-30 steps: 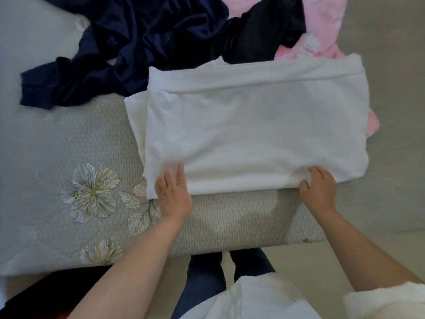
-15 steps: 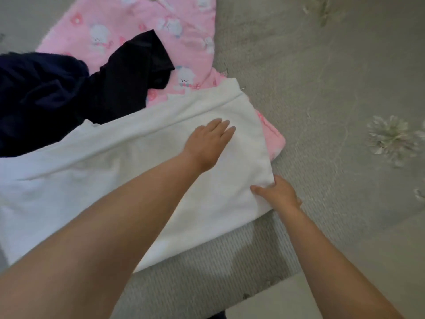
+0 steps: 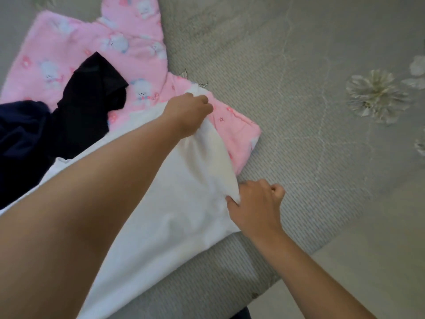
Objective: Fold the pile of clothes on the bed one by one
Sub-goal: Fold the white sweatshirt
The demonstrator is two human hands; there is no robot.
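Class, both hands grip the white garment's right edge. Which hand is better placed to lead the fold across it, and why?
Probably the left hand: it grips the far corner of the white garment, lifted off the pink garment. The right hand pinches the near corner, low.

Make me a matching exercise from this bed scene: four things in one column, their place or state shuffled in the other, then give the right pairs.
Things:
1. white garment
2. pink printed garment
3. black garment
4. left hand

Places or states:
A. lies on top of the pink fabric
B. grips the far right corner of the white cloth
C. spread flat at the back, partly under the others
D. right edge lifted off the bed

Pairs: 1-D, 2-C, 3-A, 4-B
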